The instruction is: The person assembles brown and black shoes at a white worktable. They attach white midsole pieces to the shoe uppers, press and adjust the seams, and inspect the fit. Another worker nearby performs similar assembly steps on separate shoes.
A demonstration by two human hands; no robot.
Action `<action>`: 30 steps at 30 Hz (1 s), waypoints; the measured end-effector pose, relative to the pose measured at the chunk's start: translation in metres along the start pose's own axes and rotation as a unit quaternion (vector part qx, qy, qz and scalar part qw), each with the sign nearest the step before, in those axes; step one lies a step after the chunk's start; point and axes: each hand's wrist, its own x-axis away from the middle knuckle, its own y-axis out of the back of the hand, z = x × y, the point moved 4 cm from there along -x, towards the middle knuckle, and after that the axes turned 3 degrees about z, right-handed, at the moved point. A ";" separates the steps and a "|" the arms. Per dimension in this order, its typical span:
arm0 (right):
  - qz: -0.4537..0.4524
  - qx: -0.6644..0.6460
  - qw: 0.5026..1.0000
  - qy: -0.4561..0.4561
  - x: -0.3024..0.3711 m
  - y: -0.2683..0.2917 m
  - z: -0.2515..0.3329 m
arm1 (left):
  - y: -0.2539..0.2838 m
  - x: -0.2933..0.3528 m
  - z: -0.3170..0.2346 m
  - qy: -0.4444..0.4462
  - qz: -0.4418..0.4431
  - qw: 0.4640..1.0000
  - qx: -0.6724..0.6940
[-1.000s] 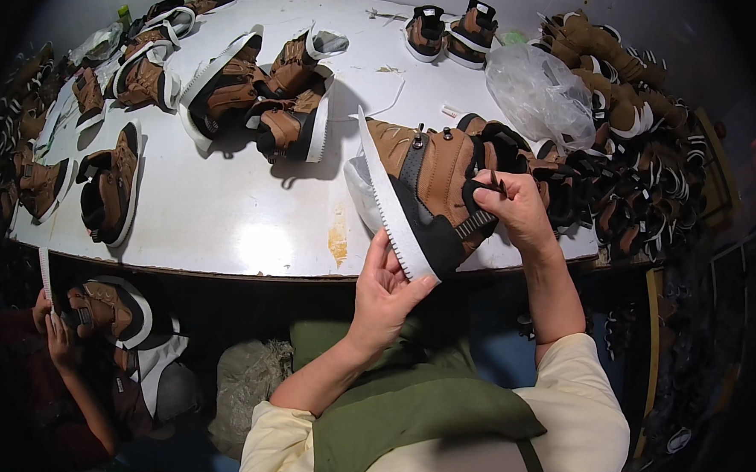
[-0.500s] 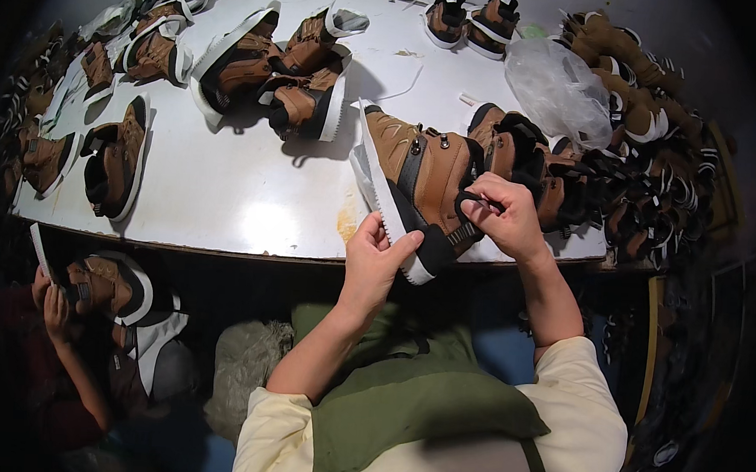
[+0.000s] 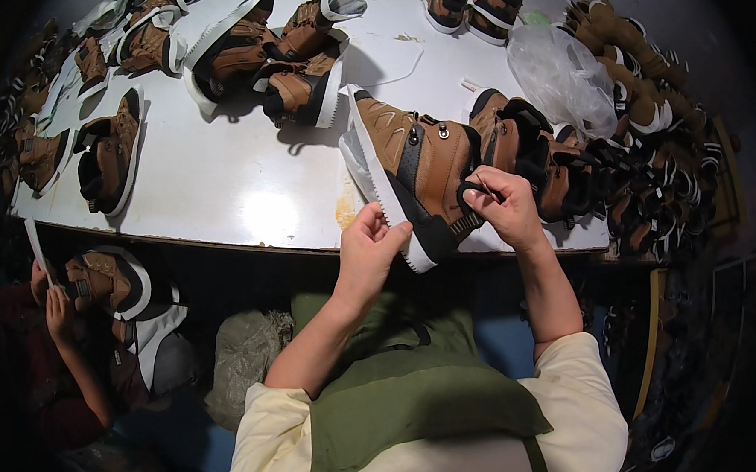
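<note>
Brown boot [image 3: 420,166] is being held on its side at the table edge [image 3: 224,232]: left hand [image 3: 369,248] is being pinched closed on the white toothed sole rim, right hand [image 3: 503,208] closed on the black heel tab. Grip on the rim is best being kept firm near the heel while the tab is being pulled, judging by the pose. A crumpled clear plastic bag [image 3: 562,75] is lying just beyond the right hand; no labels are being made out.
</note>
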 end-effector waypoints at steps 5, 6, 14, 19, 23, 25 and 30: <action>-0.002 0.002 1.000 0.005 0.001 0.000 -0.005 | 0.002 0.011 -0.019 -0.288 -0.114 0.892 -0.328; -0.002 0.008 1.000 0.011 0.000 0.000 -0.005 | 0.002 0.012 -0.020 -0.307 -0.087 0.882 -0.347; -0.011 -0.001 1.000 0.012 -0.007 0.001 0.002 | 0.003 0.009 -0.035 -0.438 0.069 0.767 -0.464; -0.004 -0.039 0.999 -0.008 -0.009 0.002 0.004 | 0.005 0.008 -0.041 -0.464 0.113 0.737 -0.479; 0.004 -0.064 0.998 -0.013 -0.009 0.002 0.002 | 0.004 0.009 -0.042 -0.451 0.138 0.748 -0.468; 0.007 -0.069 0.997 -0.014 -0.008 0.002 0.001 | 0.004 0.009 -0.042 -0.456 0.143 0.745 -0.465; 0.005 -0.071 0.997 -0.014 -0.009 0.004 0.001 | 0.002 0.008 -0.042 -0.474 0.142 0.731 -0.470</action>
